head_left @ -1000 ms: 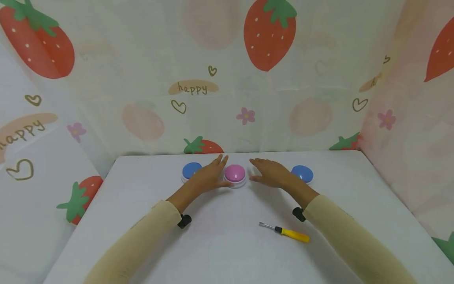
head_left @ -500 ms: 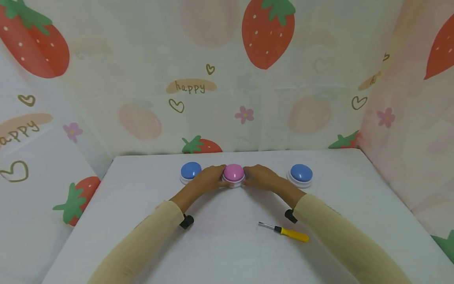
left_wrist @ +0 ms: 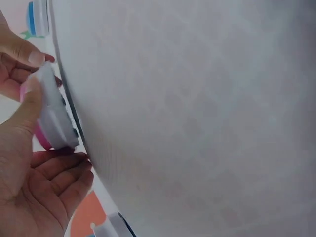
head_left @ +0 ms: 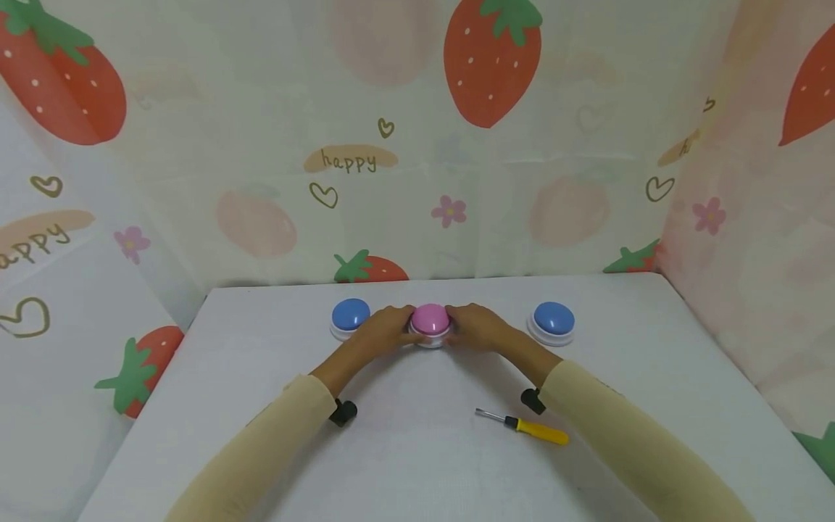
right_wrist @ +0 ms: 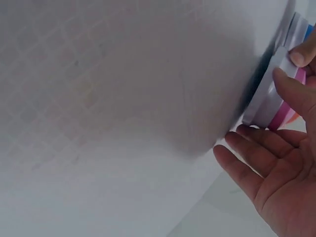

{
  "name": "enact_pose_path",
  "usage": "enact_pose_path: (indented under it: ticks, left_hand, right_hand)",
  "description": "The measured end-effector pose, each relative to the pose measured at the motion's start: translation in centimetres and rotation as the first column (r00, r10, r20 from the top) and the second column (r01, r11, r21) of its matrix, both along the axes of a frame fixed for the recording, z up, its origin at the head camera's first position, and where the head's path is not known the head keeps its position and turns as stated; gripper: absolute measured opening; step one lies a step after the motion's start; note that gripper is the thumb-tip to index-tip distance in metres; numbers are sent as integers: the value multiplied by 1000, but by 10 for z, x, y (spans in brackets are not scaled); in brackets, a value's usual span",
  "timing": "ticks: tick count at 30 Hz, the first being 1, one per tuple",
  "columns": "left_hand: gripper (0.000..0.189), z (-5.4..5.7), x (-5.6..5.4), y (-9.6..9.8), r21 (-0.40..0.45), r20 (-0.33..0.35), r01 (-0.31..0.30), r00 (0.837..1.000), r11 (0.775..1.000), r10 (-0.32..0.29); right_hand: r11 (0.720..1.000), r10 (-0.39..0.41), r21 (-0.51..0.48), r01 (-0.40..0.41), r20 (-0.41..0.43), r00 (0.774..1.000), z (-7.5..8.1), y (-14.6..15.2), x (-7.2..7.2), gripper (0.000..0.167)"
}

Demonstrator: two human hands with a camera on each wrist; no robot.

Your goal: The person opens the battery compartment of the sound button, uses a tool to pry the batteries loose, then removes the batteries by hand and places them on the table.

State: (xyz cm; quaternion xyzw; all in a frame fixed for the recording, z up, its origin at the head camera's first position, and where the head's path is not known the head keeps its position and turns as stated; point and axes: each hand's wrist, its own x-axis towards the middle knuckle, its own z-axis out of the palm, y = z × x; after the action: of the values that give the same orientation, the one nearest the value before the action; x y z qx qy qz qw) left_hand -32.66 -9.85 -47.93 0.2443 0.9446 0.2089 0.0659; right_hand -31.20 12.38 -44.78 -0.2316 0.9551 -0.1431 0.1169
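Between both hands is a push button with a pink dome [head_left: 430, 319] on a round white base. My left hand [head_left: 385, 330] grips its left side, thumb [left_wrist: 32, 98] laid along the white base [left_wrist: 53, 116] in the left wrist view. From the other side my right hand [head_left: 479, 328] holds it too, thumb on the base [right_wrist: 269, 94] and fingers at the far edge in the right wrist view. In the left wrist view the base looks tilted, with dark little feet showing on its underside. The far side of the button is hidden in the head view.
A blue push button [head_left: 351, 315] stands just left of my left hand, another blue push button [head_left: 554, 319] to the right of my right wrist. A screwdriver with a yellow handle [head_left: 541, 432] lies nearer on the white table [head_left: 391, 464]. Strawberry-printed cloth [head_left: 261, 130] walls the back and sides.
Both hands came in from either side, fingers spread at first, and closed on the pink push button. In the last half second the button and hands have barely shifted.
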Motion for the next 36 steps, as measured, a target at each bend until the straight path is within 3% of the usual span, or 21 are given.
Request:
enact_pose_path:
  ticks: [6,14,19,24,30,36]
  left_hand:
    - [73,5,2,-1,35,-5,-18,1000,999,18]
    - [78,21,18,-3,92,10,-38,999,995,37]
    - [74,37,30,-7,150,-17,39,999,988,-37]
    - [86,48,47,-10,190,-4,96,995,977,-97]
    - [88,51,71,-20,265,32,141,987,954,-155]
    - [85,49,89,-25,338,81,185,971,923,-224]
  right_hand:
    - [995,-21,-99,18,-21,1000,0,4,1,73]
    - [979,7,-203,-15,-38,999,5,11,12,73]
    - [967,14,-255,-20,-27,1000,15,15,26,76]
    - [945,26,-325,-32,-24,999,20,18,44,78]
    - [917,39,-397,-38,-5,999,19,20,69,82]
    - [914,53,-403,-51,-6,999,18,23,90,80]
